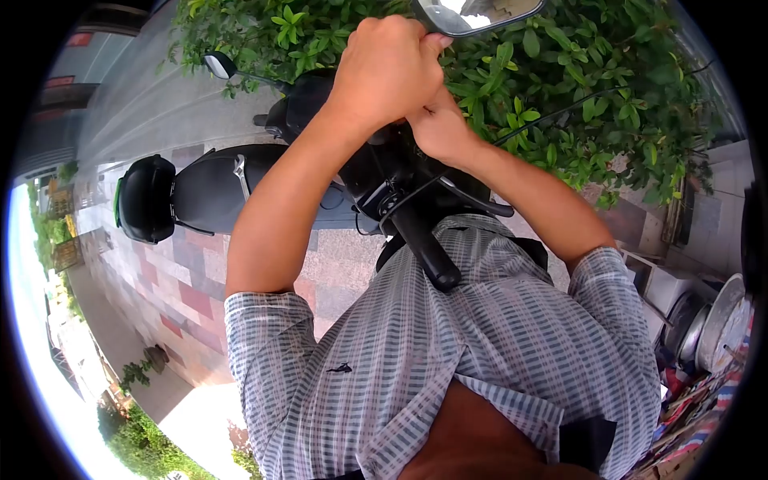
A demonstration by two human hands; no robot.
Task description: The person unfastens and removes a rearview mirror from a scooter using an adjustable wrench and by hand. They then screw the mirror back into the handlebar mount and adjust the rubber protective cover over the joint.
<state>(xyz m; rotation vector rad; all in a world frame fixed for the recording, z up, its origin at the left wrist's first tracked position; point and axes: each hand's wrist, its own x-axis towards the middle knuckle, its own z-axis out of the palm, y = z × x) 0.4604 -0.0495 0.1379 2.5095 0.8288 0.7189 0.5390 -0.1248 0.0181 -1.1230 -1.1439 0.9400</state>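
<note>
My left hand (388,68) is closed, its fingers curled just below a rear-view mirror (480,14) of a black electric scooter. The thumb tip lies close to the mirror's edge, and the mirror's stem is covered by my hands. My right hand (440,128) presses in from the other side, partly behind the left one; its fingers are hidden. Under my wrists sits the scooter's dark handlebar area, with a black handlebar grip (424,252) pointing toward my belly and a brake lever (476,198) beside it.
The scooter's seat (212,184) and rear top box (146,198) extend to the left. A second mirror (218,66) stands beyond the handlebar. Leafy bushes (560,88) crowd the front side. Paving tiles (192,272) cover the ground. Round metal pans (716,324) lean at the right.
</note>
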